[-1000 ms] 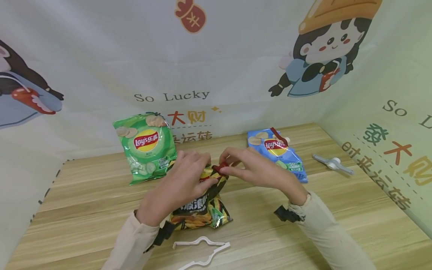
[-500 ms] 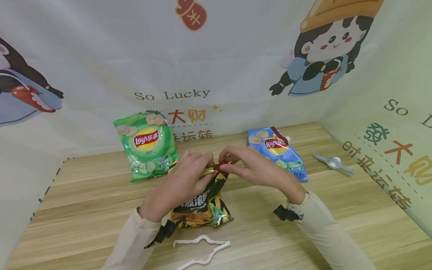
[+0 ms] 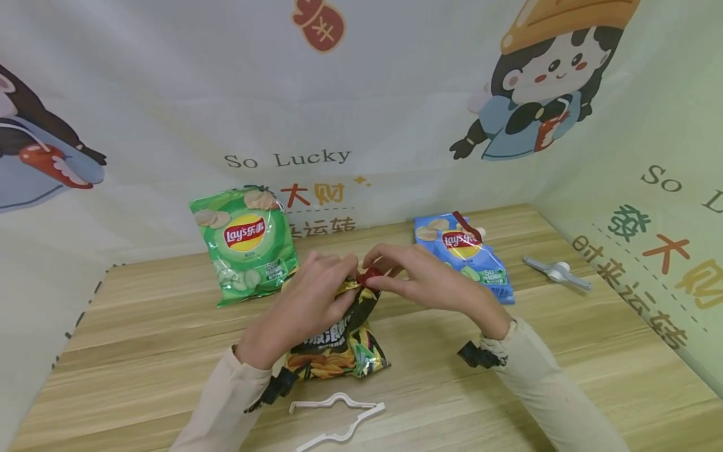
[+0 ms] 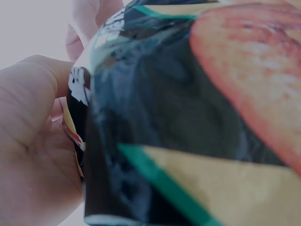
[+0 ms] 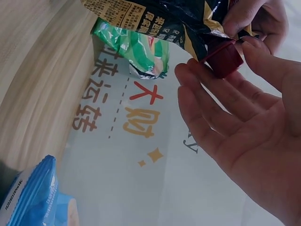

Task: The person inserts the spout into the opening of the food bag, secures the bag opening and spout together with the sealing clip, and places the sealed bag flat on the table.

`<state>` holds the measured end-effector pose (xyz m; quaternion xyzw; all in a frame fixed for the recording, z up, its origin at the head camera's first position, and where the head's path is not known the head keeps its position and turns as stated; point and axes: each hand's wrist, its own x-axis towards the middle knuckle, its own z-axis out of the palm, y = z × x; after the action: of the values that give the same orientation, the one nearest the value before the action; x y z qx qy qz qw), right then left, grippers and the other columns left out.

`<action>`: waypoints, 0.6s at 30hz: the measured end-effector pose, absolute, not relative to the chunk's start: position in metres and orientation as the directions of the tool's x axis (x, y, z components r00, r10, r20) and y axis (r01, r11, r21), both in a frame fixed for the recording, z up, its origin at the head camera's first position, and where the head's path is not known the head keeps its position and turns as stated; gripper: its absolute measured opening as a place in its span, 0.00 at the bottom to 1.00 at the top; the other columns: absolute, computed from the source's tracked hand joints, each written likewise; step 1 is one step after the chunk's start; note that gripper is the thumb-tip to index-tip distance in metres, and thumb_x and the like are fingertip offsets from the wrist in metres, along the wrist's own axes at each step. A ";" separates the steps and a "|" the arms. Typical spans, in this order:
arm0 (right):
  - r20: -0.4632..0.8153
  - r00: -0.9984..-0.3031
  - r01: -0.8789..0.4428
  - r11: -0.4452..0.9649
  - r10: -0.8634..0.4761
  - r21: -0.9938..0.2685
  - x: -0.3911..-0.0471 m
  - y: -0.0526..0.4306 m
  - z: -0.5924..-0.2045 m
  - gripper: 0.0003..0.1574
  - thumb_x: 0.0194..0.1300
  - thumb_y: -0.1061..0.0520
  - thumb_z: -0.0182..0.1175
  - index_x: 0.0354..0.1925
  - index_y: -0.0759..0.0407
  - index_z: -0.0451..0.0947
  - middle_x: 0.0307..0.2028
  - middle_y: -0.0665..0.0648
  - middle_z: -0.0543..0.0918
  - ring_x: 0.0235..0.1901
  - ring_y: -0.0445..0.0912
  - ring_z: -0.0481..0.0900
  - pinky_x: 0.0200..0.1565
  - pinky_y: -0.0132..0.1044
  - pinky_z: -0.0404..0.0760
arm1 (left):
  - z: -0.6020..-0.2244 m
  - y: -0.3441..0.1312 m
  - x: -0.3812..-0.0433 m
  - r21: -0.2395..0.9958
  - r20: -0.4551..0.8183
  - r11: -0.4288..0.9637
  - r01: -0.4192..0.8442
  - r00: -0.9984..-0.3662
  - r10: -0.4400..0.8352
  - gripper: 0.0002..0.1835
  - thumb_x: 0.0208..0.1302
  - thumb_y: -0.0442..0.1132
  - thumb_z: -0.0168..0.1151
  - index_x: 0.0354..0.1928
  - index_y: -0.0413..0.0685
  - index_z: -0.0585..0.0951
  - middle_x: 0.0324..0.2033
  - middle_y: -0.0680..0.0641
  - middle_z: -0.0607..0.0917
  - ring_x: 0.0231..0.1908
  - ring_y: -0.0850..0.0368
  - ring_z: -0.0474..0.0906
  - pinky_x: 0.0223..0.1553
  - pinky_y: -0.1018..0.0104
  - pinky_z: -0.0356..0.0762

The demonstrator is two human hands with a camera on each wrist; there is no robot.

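In the head view my left hand (image 3: 307, 301) grips the upper part of a black and gold chip bag (image 3: 324, 361) in the middle of the table. The bag's printed front fills most of the left wrist view, with the left thumb (image 4: 61, 70) along its edge. At the bag's top corner sits a dark red plastic cap (image 5: 225, 59), boxy with a flat rim. My right hand (image 3: 420, 279) pinches this cap between thumb and fingertips, its palm turned toward the right wrist camera. The left fingers (image 5: 242, 19) hold the foil just beside the cap.
A green chip bag (image 3: 245, 248) leans at the back left. To the right lies a blue chip bag (image 3: 457, 251) with a dark red strip (image 3: 467, 227) across its corner. A grey clip (image 3: 558, 272) is farther right. An opened white clip (image 3: 339, 417) lies in front.
The black bag's top edge has tilted, so a gold strip shows beside the left fingers. The red cap has turned slightly in the right fingers. Both hands otherwise stay nearly in place.
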<state>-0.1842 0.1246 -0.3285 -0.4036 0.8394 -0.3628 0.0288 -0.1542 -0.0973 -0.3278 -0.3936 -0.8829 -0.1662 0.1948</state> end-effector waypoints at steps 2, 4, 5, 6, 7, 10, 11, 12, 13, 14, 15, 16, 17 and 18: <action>0.228 -0.678 -0.650 0.425 -0.699 -0.630 -0.184 0.125 -0.327 0.17 0.73 0.53 0.58 0.56 0.58 0.75 0.47 0.52 0.86 0.48 0.43 0.84 0.48 0.41 0.82 | -0.328 -0.098 -0.155 0.140 0.473 0.642 0.754 -0.620 0.626 0.08 0.58 0.32 0.69 0.35 0.47 0.78 0.26 0.53 0.82 0.28 0.58 0.77 0.42 0.58 0.68; 0.212 -0.683 -0.642 0.437 -0.699 -0.630 -0.184 0.126 -0.326 0.17 0.74 0.53 0.58 0.57 0.58 0.75 0.48 0.53 0.86 0.49 0.43 0.84 0.48 0.41 0.83 | -0.327 -0.099 -0.155 0.140 0.470 0.649 0.747 -0.627 0.621 0.08 0.57 0.32 0.69 0.35 0.47 0.78 0.27 0.52 0.83 0.29 0.56 0.79 0.42 0.57 0.68; 0.207 -0.685 -0.640 0.441 -0.699 -0.629 -0.184 0.127 -0.326 0.17 0.74 0.53 0.58 0.57 0.58 0.75 0.48 0.53 0.86 0.49 0.43 0.84 0.48 0.41 0.83 | -0.327 -0.099 -0.155 0.140 0.469 0.652 0.745 -0.630 0.619 0.09 0.57 0.32 0.69 0.35 0.47 0.78 0.28 0.51 0.84 0.30 0.56 0.79 0.41 0.57 0.68; 0.205 -0.688 -0.638 0.445 -0.697 -0.628 -0.184 0.127 -0.326 0.17 0.74 0.53 0.58 0.57 0.57 0.75 0.47 0.53 0.86 0.49 0.43 0.84 0.48 0.42 0.82 | -0.327 -0.100 -0.156 0.143 0.469 0.654 0.743 -0.633 0.616 0.09 0.57 0.32 0.69 0.35 0.47 0.78 0.28 0.51 0.84 0.31 0.55 0.80 0.42 0.57 0.68; 0.201 -0.689 -0.636 0.448 -0.696 -0.629 -0.184 0.127 -0.325 0.17 0.74 0.52 0.57 0.57 0.57 0.75 0.47 0.52 0.86 0.49 0.43 0.84 0.48 0.42 0.82 | -0.327 -0.100 -0.156 0.146 0.467 0.655 0.741 -0.636 0.614 0.09 0.57 0.32 0.69 0.35 0.47 0.78 0.29 0.51 0.85 0.31 0.55 0.80 0.42 0.57 0.68; 0.202 -0.694 -0.637 0.459 -0.690 -0.619 -0.182 0.128 -0.325 0.19 0.74 0.51 0.57 0.58 0.55 0.74 0.48 0.51 0.86 0.49 0.42 0.83 0.49 0.43 0.82 | -0.326 -0.102 -0.156 0.156 0.465 0.660 0.735 -0.644 0.608 0.09 0.57 0.32 0.70 0.36 0.47 0.78 0.30 0.50 0.85 0.32 0.55 0.81 0.42 0.57 0.68; 0.202 -0.697 -0.638 0.467 -0.688 -0.613 -0.181 0.128 -0.324 0.19 0.74 0.50 0.57 0.59 0.55 0.74 0.48 0.51 0.85 0.50 0.42 0.83 0.50 0.43 0.82 | -0.326 -0.102 -0.156 0.158 0.465 0.661 0.733 -0.646 0.605 0.09 0.57 0.32 0.70 0.36 0.47 0.78 0.30 0.50 0.86 0.32 0.55 0.81 0.41 0.57 0.68; 0.203 -0.700 -0.640 0.476 -0.684 -0.604 -0.180 0.128 -0.324 0.20 0.74 0.50 0.57 0.60 0.54 0.74 0.49 0.50 0.85 0.50 0.42 0.82 0.50 0.43 0.81 | -0.325 -0.103 -0.156 0.160 0.465 0.663 0.732 -0.648 0.603 0.09 0.57 0.32 0.70 0.36 0.47 0.78 0.30 0.51 0.86 0.32 0.55 0.81 0.41 0.58 0.68; 0.204 -0.703 -0.643 0.487 -0.681 -0.592 -0.179 0.128 -0.323 0.21 0.74 0.49 0.57 0.61 0.53 0.73 0.50 0.50 0.85 0.50 0.42 0.82 0.50 0.43 0.81 | -0.325 -0.103 -0.157 0.161 0.466 0.665 0.729 -0.650 0.600 0.09 0.57 0.32 0.70 0.35 0.47 0.78 0.30 0.51 0.86 0.32 0.55 0.81 0.40 0.58 0.68; 0.206 -0.708 -0.644 0.498 -0.675 -0.581 -0.177 0.129 -0.322 0.22 0.74 0.49 0.57 0.62 0.53 0.73 0.50 0.50 0.85 0.51 0.42 0.82 0.51 0.44 0.81 | -0.325 -0.104 -0.157 0.162 0.469 0.667 0.727 -0.652 0.596 0.09 0.57 0.31 0.70 0.35 0.47 0.78 0.30 0.51 0.86 0.32 0.55 0.81 0.40 0.58 0.68; 0.207 -0.715 -0.643 0.510 -0.668 -0.571 -0.175 0.129 -0.322 0.23 0.74 0.49 0.57 0.63 0.52 0.72 0.52 0.51 0.84 0.52 0.42 0.81 0.51 0.44 0.81 | -0.325 -0.105 -0.158 0.164 0.472 0.669 0.725 -0.653 0.592 0.09 0.57 0.31 0.70 0.35 0.47 0.78 0.29 0.51 0.86 0.32 0.54 0.81 0.40 0.58 0.68; 0.208 -0.720 -0.643 0.523 -0.662 -0.559 -0.173 0.130 -0.320 0.24 0.75 0.48 0.56 0.65 0.52 0.71 0.53 0.51 0.84 0.53 0.43 0.81 0.52 0.44 0.81 | -0.324 -0.105 -0.158 0.165 0.474 0.670 0.724 -0.654 0.590 0.09 0.57 0.31 0.70 0.35 0.47 0.78 0.29 0.51 0.86 0.32 0.54 0.81 0.40 0.58 0.68; 0.215 -0.722 -0.648 0.535 -0.657 -0.542 -0.170 0.131 -0.320 0.25 0.75 0.47 0.55 0.66 0.52 0.70 0.54 0.52 0.83 0.54 0.44 0.81 0.52 0.45 0.80 | -0.324 -0.106 -0.158 0.166 0.477 0.670 0.723 -0.654 0.587 0.09 0.57 0.31 0.70 0.35 0.47 0.78 0.29 0.51 0.86 0.32 0.54 0.81 0.40 0.58 0.68; 0.223 -0.725 -0.652 0.545 -0.652 -0.527 -0.168 0.132 -0.319 0.26 0.75 0.46 0.55 0.66 0.52 0.69 0.55 0.53 0.82 0.55 0.46 0.80 0.53 0.45 0.80 | -0.324 -0.106 -0.158 0.169 0.478 0.671 0.722 -0.656 0.584 0.09 0.57 0.31 0.69 0.34 0.47 0.78 0.29 0.50 0.86 0.32 0.54 0.81 0.40 0.58 0.68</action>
<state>-0.1676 0.1324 -0.3186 -0.3707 0.8790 -0.3000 -0.0001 -0.1583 -0.1061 -0.3240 -0.3658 -0.8928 -0.1752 0.1960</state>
